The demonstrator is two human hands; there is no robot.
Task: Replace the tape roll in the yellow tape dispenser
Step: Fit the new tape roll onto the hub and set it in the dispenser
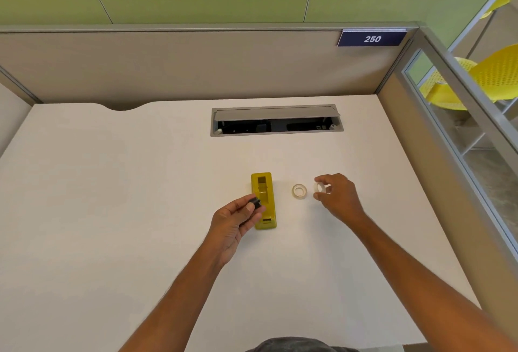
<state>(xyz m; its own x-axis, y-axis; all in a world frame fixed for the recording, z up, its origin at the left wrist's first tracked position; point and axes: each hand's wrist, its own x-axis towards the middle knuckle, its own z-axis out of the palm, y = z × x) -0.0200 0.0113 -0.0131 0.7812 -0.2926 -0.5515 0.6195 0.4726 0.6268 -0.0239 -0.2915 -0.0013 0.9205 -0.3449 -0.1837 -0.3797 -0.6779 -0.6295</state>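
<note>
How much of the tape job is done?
About halfway. The yellow dispenser sits with its slot empty. The left hand holds the black core, and the right hand holds one tape roll. Another roll lies on the desk. Still left: loading a roll.

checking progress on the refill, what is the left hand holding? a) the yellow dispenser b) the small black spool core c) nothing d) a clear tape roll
b: the left hand pinches the small black spool core beside the yellow tape dispenser, while the right hand holds a clear tape roll.
</note>
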